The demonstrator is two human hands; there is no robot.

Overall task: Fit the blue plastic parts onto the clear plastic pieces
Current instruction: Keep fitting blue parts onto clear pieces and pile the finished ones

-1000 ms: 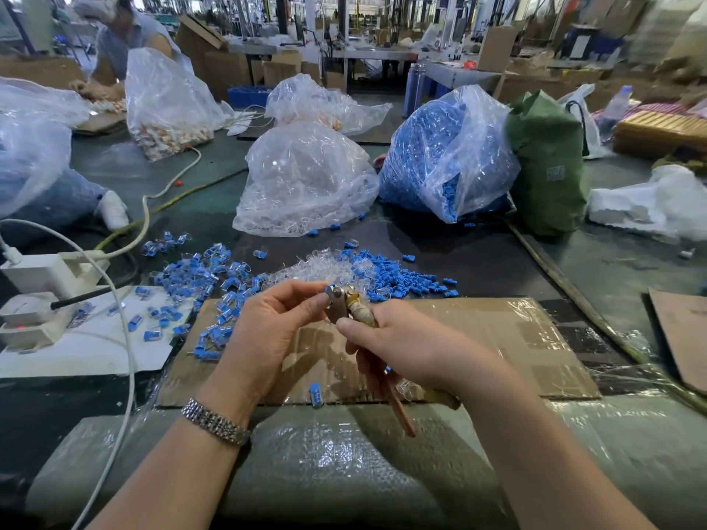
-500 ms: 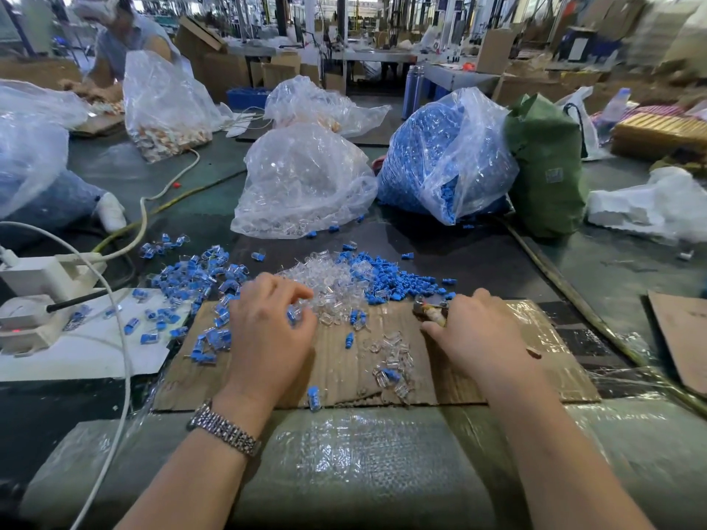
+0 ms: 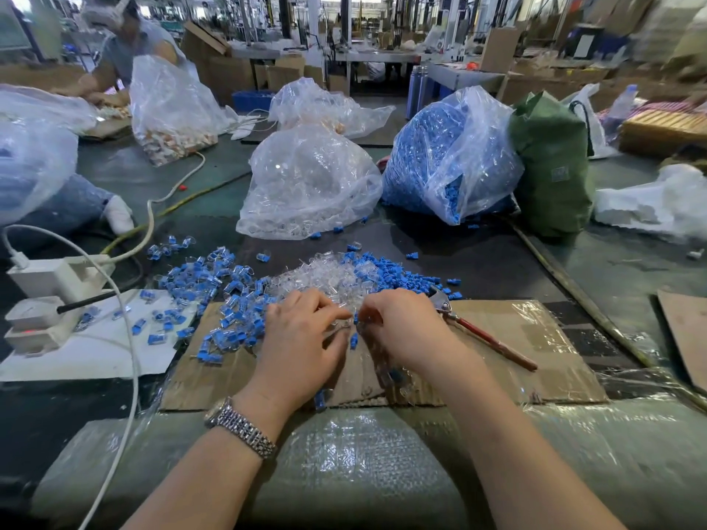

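A heap of clear plastic pieces (image 3: 321, 277) lies at the far edge of the cardboard sheet (image 3: 535, 338), with loose blue parts (image 3: 401, 277) to its right. Fitted blue-and-clear pieces (image 3: 222, 296) spread to the left. My left hand (image 3: 302, 338) and my right hand (image 3: 405, 330) meet fingertip to fingertip just in front of the heap. The curled left fingers pinch a clear piece (image 3: 341, 322). The right fingertips pinch what looks like a small blue part (image 3: 356, 319). Another blue part (image 3: 354, 340) lies on the cardboard between my hands.
Red-handled pliers (image 3: 482, 336) lie on the cardboard to the right of my right hand. Behind stand a bag of clear pieces (image 3: 306, 185), a bag of blue parts (image 3: 447, 154) and a green bag (image 3: 551, 166). A white power strip (image 3: 57, 277) and its cable (image 3: 130, 338) sit on the left.
My right hand has set the pliers down on the cardboard and moved left to meet my left hand. Both hands came down from in front of me to the heap.
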